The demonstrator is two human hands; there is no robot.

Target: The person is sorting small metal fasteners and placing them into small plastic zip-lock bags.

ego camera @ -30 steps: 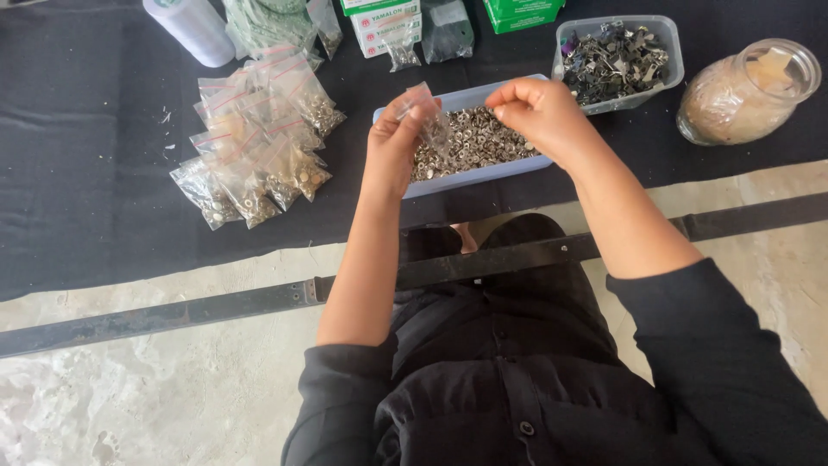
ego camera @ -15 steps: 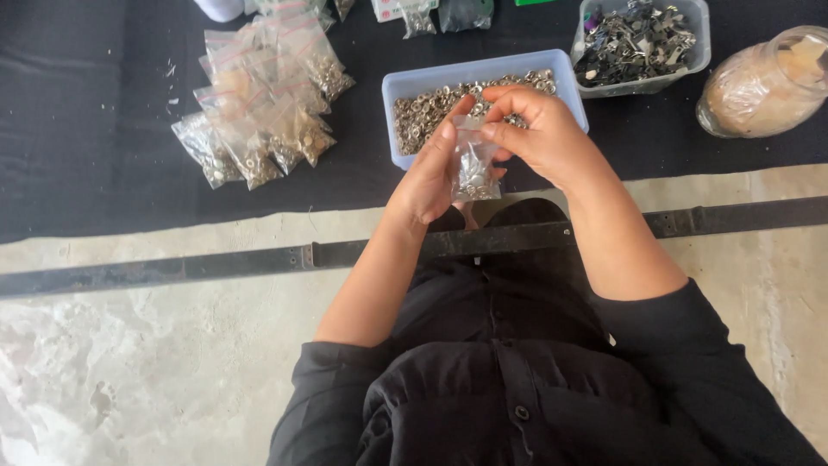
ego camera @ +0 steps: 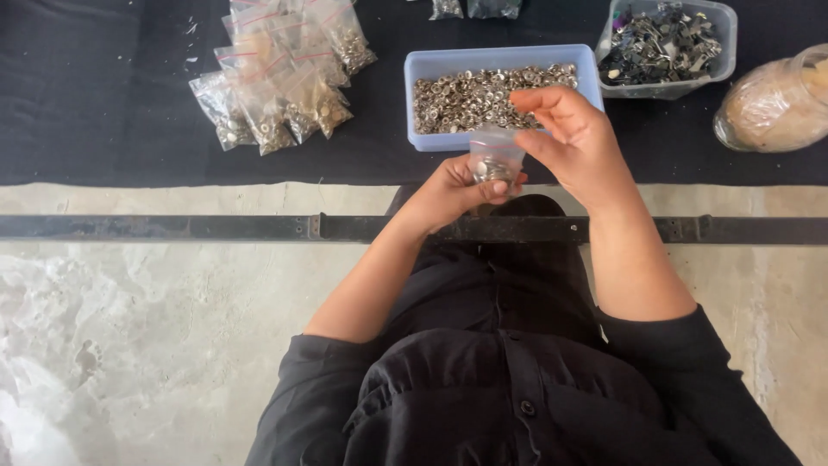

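Concrete floor (ego camera: 155,345), pale and mottled, fills the lower part of the frame, crossed by a dark metal strip (ego camera: 172,227) from left to right. Above it a black cloth (ego camera: 86,95) covers the ground along the top of the frame. At centre, the left hand (ego camera: 453,192) has its fingers clamped on a small clear bag (ego camera: 495,159) holding a few metal pieces. The right hand (ego camera: 576,142) pinches the bag's top edge with thumb and fingers, the other fingers spread apart. Just behind them a blue tray (ego camera: 500,60) holds small metal rings. At upper left lies a heap of filled bags (ego camera: 276,95). At upper right stand a clear tub (ego camera: 724,34) of dark metal parts and, probably, a plastic jar (ego camera: 776,103) on its side.
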